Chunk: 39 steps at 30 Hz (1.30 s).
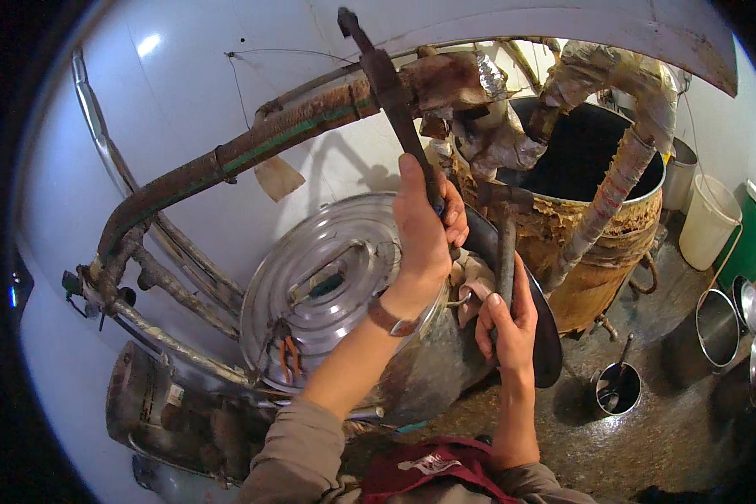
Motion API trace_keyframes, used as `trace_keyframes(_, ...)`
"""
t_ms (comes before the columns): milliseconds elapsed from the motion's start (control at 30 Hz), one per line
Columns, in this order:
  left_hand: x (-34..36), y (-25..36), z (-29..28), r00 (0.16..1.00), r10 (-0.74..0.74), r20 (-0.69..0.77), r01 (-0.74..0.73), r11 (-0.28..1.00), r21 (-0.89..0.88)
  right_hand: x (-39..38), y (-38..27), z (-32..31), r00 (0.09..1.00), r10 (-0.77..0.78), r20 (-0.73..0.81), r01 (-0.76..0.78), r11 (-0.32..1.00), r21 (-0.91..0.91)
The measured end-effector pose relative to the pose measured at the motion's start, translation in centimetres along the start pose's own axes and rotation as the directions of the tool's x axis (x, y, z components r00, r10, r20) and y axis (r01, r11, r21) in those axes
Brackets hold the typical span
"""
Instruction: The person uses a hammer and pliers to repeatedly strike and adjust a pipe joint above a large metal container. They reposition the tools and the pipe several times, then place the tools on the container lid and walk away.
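Note:
My left hand [424,218] is closed round the handle of a long, dark pipe wrench [388,88], raised so its hooked end points up and left, in front of a rusty pipe [294,126]. Lower and to the right, my right hand [510,323] grips a hammer [506,239] by its grey handle, its dark head upward. The hammer head is in front of a tall drum [601,281] with flaking brown lagging. Behind my left forearm is a large round metal lid [328,239] with a handle across it. A pale cloth [473,281] shows between my hands, partly hidden.
Foil-wrapped pipework [647,84] bends over the open drum. On the wet floor at right stand a small steel pot [616,393], a steel bucket [717,328], a white bucket [709,227] and a green bin [746,239]. A dirty metal container [172,412] lies at lower left.

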<state>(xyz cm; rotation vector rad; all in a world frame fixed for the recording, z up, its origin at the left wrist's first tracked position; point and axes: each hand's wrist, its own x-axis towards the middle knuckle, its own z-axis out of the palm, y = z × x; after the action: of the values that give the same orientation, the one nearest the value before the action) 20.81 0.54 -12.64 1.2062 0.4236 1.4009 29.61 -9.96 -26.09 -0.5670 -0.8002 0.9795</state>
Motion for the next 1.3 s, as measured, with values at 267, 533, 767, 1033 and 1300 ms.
trace_keyframes(267,-11.3,3.9,-6.6,0.926,-0.379,0.002,0.374,0.914,0.156,-0.7,0.6,-0.8,0.996,0.077,0.032,-0.077,0.997,-0.021)
trace_keyframes(533,-16.5,5.7,-17.5,0.779,-0.49,-0.391,0.616,0.717,0.327,-1.4,2.2,0.3,0.972,0.218,0.089,-0.196,0.958,-0.21)
trace_keyframes(767,-19.7,4.4,-27.0,0.763,-0.483,-0.43,0.647,0.586,0.488,-1.9,6.0,3.2,0.872,0.471,0.134,-0.396,0.84,-0.372)
trace_keyframes(1033,-19.8,4.7,-31.3,0.804,-0.361,-0.473,0.591,0.396,0.703,-2.1,10.4,6.5,0.773,0.604,0.196,-0.51,0.775,-0.374)
trace_keyframes(1300,-19.2,4.7,-30.1,0.913,-0.074,-0.401,0.385,-0.169,0.907,-1.8,12.3,8.1,0.781,0.591,0.204,-0.457,0.762,-0.458)
